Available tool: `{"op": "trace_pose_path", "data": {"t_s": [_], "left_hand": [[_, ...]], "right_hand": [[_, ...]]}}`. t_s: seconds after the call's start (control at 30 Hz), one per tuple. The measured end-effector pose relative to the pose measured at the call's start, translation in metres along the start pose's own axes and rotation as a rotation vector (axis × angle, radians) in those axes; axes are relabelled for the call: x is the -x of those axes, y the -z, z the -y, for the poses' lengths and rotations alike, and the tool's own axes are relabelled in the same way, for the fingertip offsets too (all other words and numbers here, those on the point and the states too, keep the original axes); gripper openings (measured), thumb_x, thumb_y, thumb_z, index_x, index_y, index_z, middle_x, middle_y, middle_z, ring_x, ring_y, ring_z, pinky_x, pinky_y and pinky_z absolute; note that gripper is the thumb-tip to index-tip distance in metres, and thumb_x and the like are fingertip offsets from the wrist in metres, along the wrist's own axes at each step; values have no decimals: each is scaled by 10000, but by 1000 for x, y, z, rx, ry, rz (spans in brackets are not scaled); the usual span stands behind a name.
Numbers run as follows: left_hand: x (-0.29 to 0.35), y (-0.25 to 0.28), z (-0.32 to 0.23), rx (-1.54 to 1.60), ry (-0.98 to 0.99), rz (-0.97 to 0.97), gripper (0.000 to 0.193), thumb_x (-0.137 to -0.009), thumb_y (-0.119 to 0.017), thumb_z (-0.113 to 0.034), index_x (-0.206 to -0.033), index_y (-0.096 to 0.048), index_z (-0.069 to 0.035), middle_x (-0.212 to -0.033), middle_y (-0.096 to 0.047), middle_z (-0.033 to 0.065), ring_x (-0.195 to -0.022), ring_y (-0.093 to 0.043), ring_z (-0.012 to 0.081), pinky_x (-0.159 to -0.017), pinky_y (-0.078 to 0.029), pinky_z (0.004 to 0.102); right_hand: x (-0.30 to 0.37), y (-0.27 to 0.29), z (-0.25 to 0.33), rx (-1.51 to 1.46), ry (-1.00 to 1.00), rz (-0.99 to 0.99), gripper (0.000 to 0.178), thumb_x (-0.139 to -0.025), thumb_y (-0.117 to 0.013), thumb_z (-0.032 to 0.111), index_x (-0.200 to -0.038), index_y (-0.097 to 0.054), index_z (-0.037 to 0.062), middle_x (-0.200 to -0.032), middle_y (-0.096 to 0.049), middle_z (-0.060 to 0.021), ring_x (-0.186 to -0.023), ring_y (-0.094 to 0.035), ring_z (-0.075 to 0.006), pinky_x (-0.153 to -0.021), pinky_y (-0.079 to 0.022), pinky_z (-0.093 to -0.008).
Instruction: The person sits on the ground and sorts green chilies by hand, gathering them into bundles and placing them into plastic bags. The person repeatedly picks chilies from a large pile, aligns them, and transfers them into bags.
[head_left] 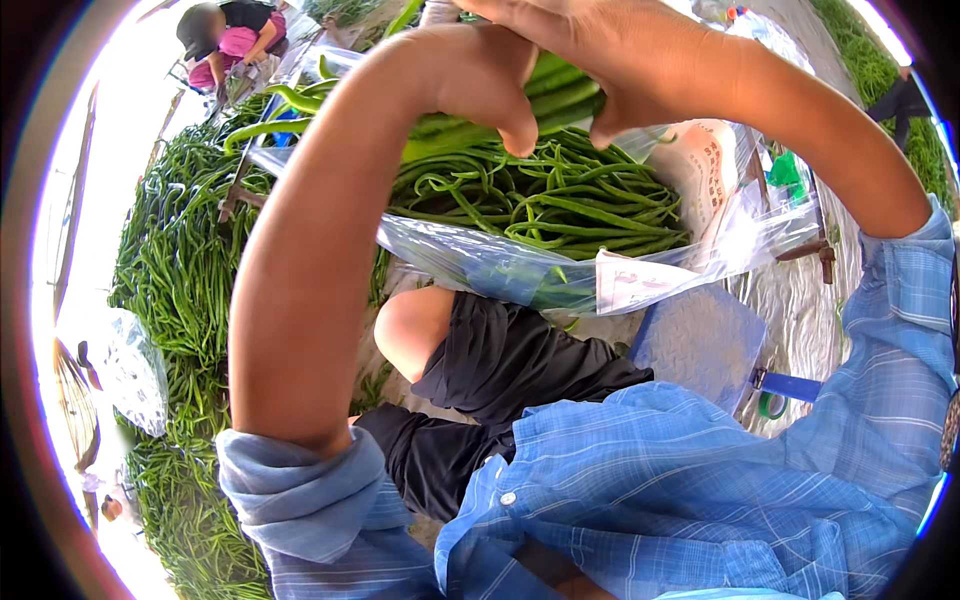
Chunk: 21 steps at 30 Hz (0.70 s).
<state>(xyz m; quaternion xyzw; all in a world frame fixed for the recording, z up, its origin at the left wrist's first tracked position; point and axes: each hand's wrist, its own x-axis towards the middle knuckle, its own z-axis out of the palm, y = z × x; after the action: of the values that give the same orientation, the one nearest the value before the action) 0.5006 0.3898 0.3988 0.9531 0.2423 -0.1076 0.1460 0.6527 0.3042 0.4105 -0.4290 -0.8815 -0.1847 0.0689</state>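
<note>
Both my arms reach up over a rack lined with a clear plastic bag. My left hand and my right hand close around a bunch of long green chili peppers between them, with both thumbs pointing down. The top of the picture cuts off part of the hands, and most fingers are hidden. Several long peppers jut out left of my left forearm. Beneath the bunch, many long green chili peppers lie lengthwise inside the bag.
A large heap of green peppers spreads along the left. At the upper left a person crouches. Metal clamps hold the rack's corners. Below the rack are a blue board and my knee. A crumpled clear plastic bag lies far left.
</note>
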Motion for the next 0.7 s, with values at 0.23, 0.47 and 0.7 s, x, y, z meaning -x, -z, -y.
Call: {"op": "trace_pose_path", "data": {"t_s": [0.23,0.47,0.7], "left_hand": [[-64,-46,2,163,-91,326,1041,-547,-828,-251,-1377,-309,101,-1290,-512,259,-1182,-533,320,-986,-447,356],[-62,-52,51,260,-98,399,654,-528,-814,-161,-1110,-570,12,-932,-670,104,-828,-639,185,-801,-498,302],[36,13,112,724,87,41,763,-538,-814,-137,-1230,-537,27,-1090,-646,143,-1007,-625,233,-956,-464,340]], "right_hand": [[24,-51,-23,-533,-267,614,1241,-530,-821,16,-1516,-70,75,-1089,-626,-214,-953,-624,-362,-887,-484,-410],[25,-124,-107,-1812,-998,22,307,-930,-538,148,-1196,-463,14,-1000,-663,-143,-863,-674,-227,-798,-549,-374],[36,-158,-67,-1322,-806,708,206,-909,-578,185,-992,-587,-3,-795,-623,-78,-739,-612,-126,-692,-554,-281]]}}
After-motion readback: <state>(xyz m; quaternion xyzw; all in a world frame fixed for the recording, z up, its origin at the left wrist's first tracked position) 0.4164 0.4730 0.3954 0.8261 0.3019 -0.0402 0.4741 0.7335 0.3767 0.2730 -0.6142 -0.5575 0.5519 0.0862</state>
